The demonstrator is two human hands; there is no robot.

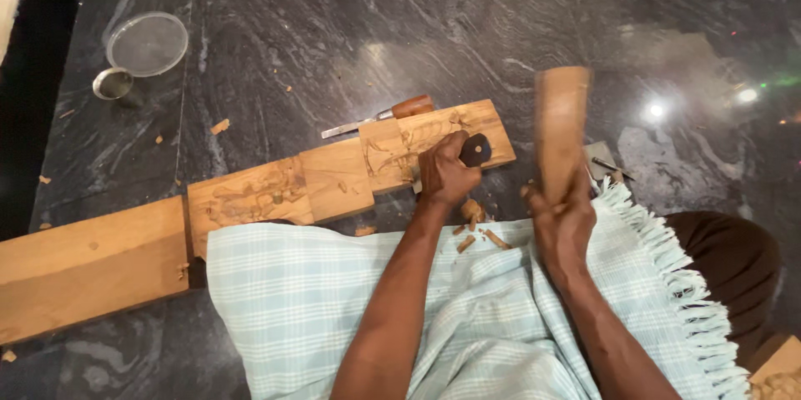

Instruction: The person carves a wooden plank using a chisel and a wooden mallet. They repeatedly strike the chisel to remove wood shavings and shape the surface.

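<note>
Nearest to you, a pale blue checked cloth [467, 316] with a fringed edge covers your lap, and a few wood chips [480, 233] lie on it just below your hands. To the far right, low in the picture, the corner of another carved wooden piece [780, 367] shows.

Your right hand [563, 221] is closed tight around the lower end of a wooden mallet [561, 129], which stands nearly upright and is raised above the floor, apart from the other tool. Your left hand [446, 173] is wrapped in a fist around a chisel [476, 150]; only its dark round handle top shows past your knuckles, and the blade is hidden under the hand. That chisel stands on the carved end of a long wooden plank [334, 179], which lies across the dark stone floor [334, 25] just beyond your lap, running from lower left to upper right. The plank bears relief carving in two patches, one under your left hand and one farther left.

Just behind the plank, touching its far edge, lies a second chisel [380, 116] with a reddish-brown handle. A small flat metal piece [602, 160] rests on the floor right of the mallet. Farthest off, at upper left, a round mesh sieve [148, 44] rests beside a small steel cup [113, 83].
</note>
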